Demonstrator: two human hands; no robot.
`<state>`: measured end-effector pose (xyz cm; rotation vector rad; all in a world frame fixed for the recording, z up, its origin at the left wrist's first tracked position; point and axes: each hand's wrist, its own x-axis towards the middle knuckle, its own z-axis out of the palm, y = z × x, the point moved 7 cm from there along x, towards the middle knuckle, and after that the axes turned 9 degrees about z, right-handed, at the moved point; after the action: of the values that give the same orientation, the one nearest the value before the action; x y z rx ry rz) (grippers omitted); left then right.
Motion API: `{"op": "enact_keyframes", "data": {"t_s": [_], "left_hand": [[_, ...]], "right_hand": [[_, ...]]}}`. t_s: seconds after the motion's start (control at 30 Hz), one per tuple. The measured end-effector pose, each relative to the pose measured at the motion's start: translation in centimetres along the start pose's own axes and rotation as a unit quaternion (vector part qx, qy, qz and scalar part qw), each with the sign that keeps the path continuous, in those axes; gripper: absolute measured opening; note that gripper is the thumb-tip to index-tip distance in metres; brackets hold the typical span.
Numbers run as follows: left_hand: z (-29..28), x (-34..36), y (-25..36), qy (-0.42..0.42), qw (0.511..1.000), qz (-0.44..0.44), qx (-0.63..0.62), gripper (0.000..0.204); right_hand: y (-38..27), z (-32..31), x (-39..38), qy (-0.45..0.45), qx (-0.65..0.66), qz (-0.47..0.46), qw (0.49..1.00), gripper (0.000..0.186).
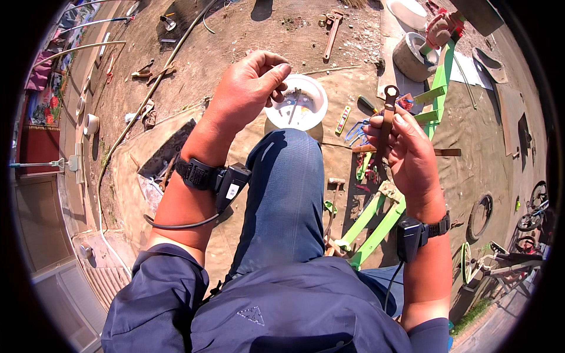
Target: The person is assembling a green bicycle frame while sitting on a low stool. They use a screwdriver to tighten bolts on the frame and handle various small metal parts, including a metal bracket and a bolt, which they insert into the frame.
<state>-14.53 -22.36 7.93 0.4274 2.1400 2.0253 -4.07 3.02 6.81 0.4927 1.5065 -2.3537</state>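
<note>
My right hand (409, 147) is closed around a dark box-end wrench (388, 112), its ring end pointing up and away from me. My left hand (250, 85) is raised beside a white bowl (322, 97), thumb and fingers curled together. Whatever may be between those fingertips is too small or hidden to make out. Inside the bowl lie a thin dark rod (293, 109) and small metal parts. A bright green metal frame (374, 226) lies on the tarp below my right hand.
Around me spreads a tan tarp (471, 159). On it are a small yellow level (343, 120) and a screwdriver (368, 105). Farther off lie a red pipe wrench (333, 35) and a concrete cylinder (412, 59). A long hose (147, 97) runs along the left; a tire (480, 216) lies right.
</note>
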Motion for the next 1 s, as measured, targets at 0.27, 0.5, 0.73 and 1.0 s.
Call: {"op": "enact_keyframes", "data": {"t_s": [0.27,0.5,0.73,1.0], "left_hand": [[-0.5,-1.8,3.2,-0.055,0.992,0.059,-0.097,0.033],[-3.2,-2.4,0.3,-0.033,0.984,0.034,-0.170,0.034],[-4.9,-9.7,-8.9,0.036,0.960,-0.153,-0.233,0.022],[-5.5,-27.5,-27.7,-0.009,0.888,-0.458,0.034,0.020]], "right_hand": [[-4.8,13.3,5.0,-0.220,0.110,-0.014,0.969,0.036],[-1.5,19.2,8.7,-0.234,0.139,0.033,0.962,0.023],[1.8,15.2,10.4,-0.148,-0.297,0.005,0.943,0.051],[1.6,-5.8,7.7,0.071,-0.182,0.103,0.975,0.040]]}}
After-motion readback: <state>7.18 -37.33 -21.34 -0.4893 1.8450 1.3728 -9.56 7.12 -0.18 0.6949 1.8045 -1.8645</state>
